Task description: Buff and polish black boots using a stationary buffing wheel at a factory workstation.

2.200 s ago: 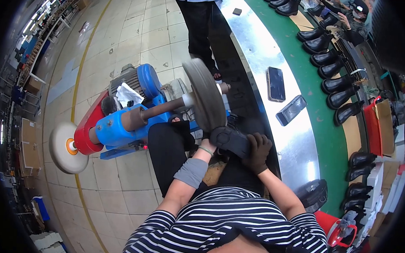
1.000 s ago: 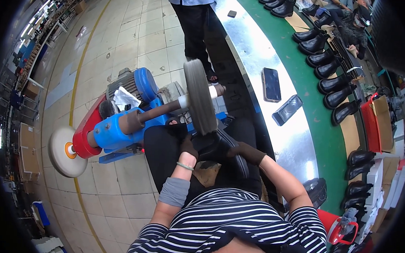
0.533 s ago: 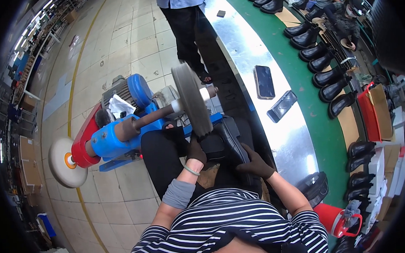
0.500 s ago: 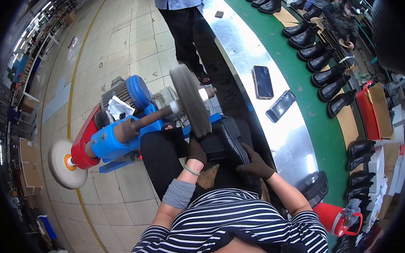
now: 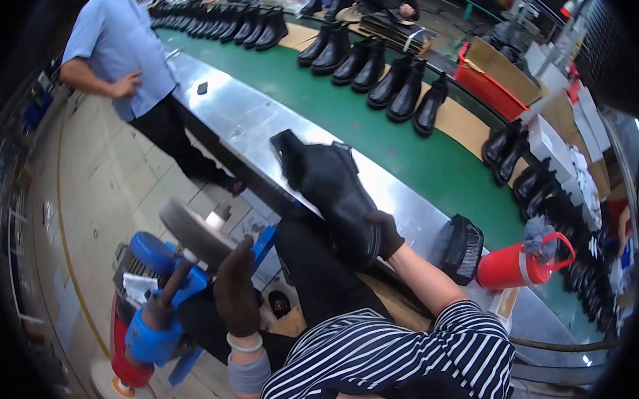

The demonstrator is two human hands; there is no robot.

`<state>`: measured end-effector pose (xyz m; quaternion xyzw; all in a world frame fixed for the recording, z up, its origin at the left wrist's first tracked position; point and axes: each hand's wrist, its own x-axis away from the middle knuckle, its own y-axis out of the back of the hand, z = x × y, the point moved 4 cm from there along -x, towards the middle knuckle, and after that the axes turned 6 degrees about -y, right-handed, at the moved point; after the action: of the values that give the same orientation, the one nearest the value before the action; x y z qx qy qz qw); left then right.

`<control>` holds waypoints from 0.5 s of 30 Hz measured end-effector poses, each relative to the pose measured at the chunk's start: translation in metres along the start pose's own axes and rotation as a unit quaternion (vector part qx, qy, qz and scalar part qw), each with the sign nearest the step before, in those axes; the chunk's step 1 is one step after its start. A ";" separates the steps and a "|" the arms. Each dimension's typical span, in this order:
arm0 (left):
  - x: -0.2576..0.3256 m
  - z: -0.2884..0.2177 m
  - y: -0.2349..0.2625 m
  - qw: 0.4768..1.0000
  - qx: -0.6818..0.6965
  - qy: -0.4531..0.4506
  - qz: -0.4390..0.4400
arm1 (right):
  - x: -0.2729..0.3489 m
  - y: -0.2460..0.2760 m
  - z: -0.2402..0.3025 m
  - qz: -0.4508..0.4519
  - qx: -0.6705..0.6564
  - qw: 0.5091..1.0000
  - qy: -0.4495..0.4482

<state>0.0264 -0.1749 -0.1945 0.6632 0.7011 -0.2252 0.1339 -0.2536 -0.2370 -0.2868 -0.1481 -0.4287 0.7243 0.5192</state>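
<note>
My right hand, in a dark glove, grips a black ankle boot near its toe. The boot is raised over my lap and the metal bench edge, its shaft pointing up and away to the left. My left hand, also gloved, is off the boot, its fingers stretched out and nothing in it. Just beyond that hand is the grey buffing wheel of a blue and red machine. A black object with a ribbed side, perhaps another shoe, sits on the bench to my right.
A green belt beyond the metal bench carries rows of black boots. At right stand a red jug and, farther off, a red crate. A person in a blue shirt stands far left beside the bench.
The boot has come away from the buffing wheel, up and toward the bench, in my right hand. My left hand has let go and opened. The view has swung right.
</note>
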 end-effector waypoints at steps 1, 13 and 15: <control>-0.003 -0.001 0.001 0.998 -0.056 -0.007 0.009 | -0.005 0.003 0.013 0.050 -0.057 0.997 0.014; 0.050 0.093 0.007 0.966 -0.108 0.228 0.051 | -0.021 0.252 0.262 -0.043 -0.388 0.808 0.442; 0.051 0.112 -0.001 0.962 -0.055 0.265 0.041 | 0.005 0.341 0.285 -0.135 -0.428 0.770 0.453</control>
<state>0.0091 -0.1854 -0.3161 0.7192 0.6947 0.0029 -0.0111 -0.6571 -0.3972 -0.3817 -0.6064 -0.4246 0.2372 0.6291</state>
